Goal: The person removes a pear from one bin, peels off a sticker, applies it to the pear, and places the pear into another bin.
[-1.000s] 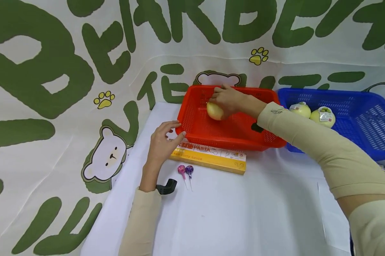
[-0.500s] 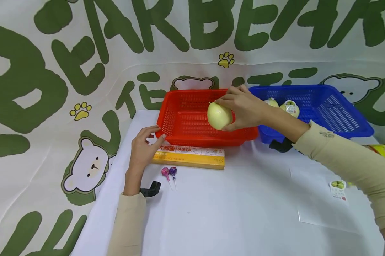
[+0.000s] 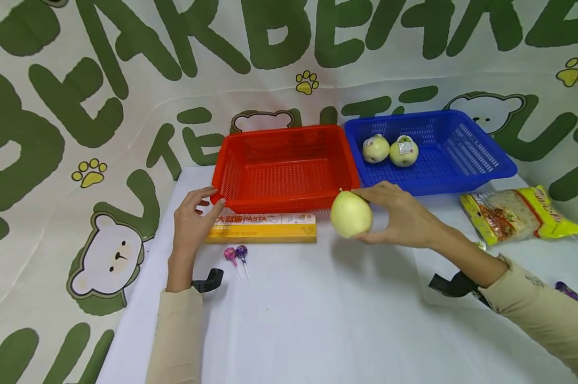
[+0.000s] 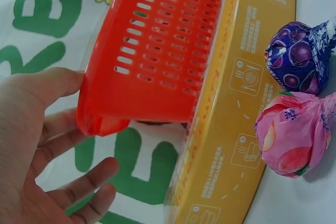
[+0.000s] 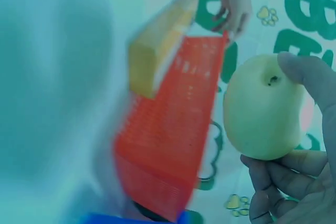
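Observation:
My right hand [image 3: 404, 216] grips a pale yellow-green pear [image 3: 351, 214], thumb on one side and fingers on the other. The pear is in front of the red basket's [image 3: 289, 205] right front corner, its short stem upward. In the right wrist view the pear [image 5: 265, 111] shows a dark dimple near the thumb. My left hand [image 3: 190, 226] holds the red basket's left front corner. In the left wrist view, thumb and a finger meet the basket's rim [image 4: 94, 87] while the other fingers are spread loosely below. Inside, the red basket shows only its bare mesh floor.
A blue basket [image 3: 485, 173] with two labelled pears [image 3: 404, 152] adjoins the red one on the right. A yellow pasta box [image 3: 269, 233] lies along the red basket's front, two lollipops [image 3: 236, 253] before it. A yellow food packet [image 3: 514, 213] lies farther right.
My right hand has lifted the pear out of the red basket and brought it forward and right. The left hand stays at the basket corner. The head view has turned rightward.

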Available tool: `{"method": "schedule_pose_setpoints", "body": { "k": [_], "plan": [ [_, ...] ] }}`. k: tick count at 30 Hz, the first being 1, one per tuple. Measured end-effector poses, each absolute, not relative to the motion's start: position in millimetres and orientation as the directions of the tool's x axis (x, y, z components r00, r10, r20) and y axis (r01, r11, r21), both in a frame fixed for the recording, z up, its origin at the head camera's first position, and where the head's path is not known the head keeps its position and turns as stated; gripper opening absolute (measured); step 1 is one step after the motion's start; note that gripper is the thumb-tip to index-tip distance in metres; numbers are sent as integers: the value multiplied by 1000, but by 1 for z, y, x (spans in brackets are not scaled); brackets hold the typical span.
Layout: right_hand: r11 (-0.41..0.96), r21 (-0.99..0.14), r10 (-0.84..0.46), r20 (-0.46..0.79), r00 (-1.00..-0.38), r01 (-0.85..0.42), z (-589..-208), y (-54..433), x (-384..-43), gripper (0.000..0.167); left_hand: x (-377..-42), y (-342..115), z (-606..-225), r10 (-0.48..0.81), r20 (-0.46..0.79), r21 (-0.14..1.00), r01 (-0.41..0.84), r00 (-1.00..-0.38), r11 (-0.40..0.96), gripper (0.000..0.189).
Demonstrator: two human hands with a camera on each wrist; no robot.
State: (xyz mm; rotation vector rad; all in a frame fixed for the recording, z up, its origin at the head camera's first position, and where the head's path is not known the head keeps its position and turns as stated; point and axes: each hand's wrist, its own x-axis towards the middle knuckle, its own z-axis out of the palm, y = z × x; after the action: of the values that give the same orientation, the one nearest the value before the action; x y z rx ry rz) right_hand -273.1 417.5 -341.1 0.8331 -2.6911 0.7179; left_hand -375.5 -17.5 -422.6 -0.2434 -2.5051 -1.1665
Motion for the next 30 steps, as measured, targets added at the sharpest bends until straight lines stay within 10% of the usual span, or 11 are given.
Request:
{"method": "schedule_pose_setpoints", "body": {
  "k": [21,30],
  "plan": [
    [763,-402,-422,284,-861,-507,-429,419,-218,87,-379,-11,-422,-22,389,703,281,-921,653,50],
    [779,-428,-390,239,-889,-457,-435,419,-213,86,-361,27,-401,-36,734,547,559,-678,623,29]
  ]
}}
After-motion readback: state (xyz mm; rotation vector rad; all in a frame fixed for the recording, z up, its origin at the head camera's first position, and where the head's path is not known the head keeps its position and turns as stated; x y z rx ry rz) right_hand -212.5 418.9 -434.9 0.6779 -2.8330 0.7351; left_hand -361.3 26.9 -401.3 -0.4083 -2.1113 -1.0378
